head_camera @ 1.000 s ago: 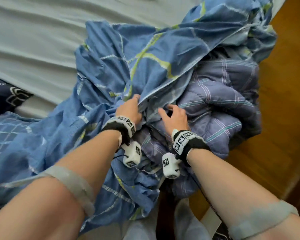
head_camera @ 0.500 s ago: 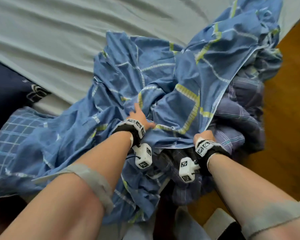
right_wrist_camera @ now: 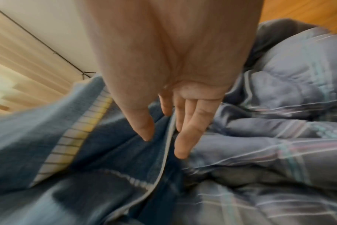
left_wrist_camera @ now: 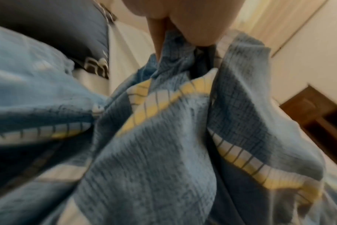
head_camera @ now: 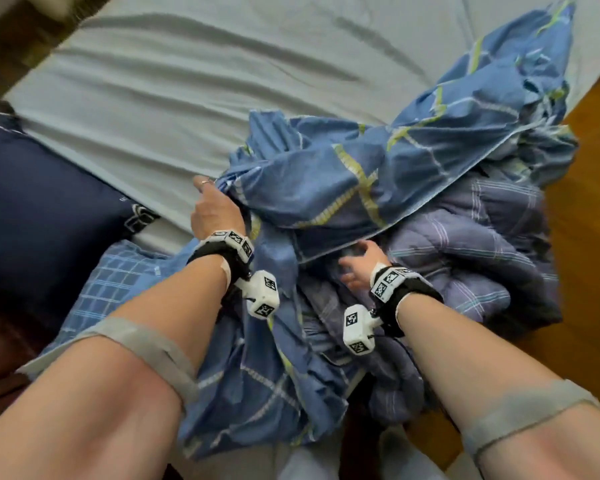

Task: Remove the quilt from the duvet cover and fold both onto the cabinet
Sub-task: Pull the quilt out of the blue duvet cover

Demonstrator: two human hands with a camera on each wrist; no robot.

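Observation:
The blue duvet cover (head_camera: 343,174) with yellow and white stripes lies bunched across the near side of the bed. My left hand (head_camera: 212,206) grips a gathered fold of it and holds it up to the left; the left wrist view shows the cover (left_wrist_camera: 164,137) bunched under my curled fingers (left_wrist_camera: 156,35). The purplish plaid quilt (head_camera: 471,244) spills out to the right, over the bed's edge. My right hand (head_camera: 355,263) hangs open at the cover's edge, its fingers (right_wrist_camera: 183,137) straight, between the cover (right_wrist_camera: 115,152) and the quilt (right_wrist_camera: 279,121).
A pale grey sheet (head_camera: 187,81) covers the mattress beyond the bedding. A dark navy pillow (head_camera: 39,209) lies at the left. Wooden floor (head_camera: 586,237) runs along the right side. Dark wooden furniture (left_wrist_camera: 317,115) shows in the left wrist view.
My left hand has pulled the cover up and to the left, baring more quilt. My right hand has let go and opened, now hovering at the cover's edge.

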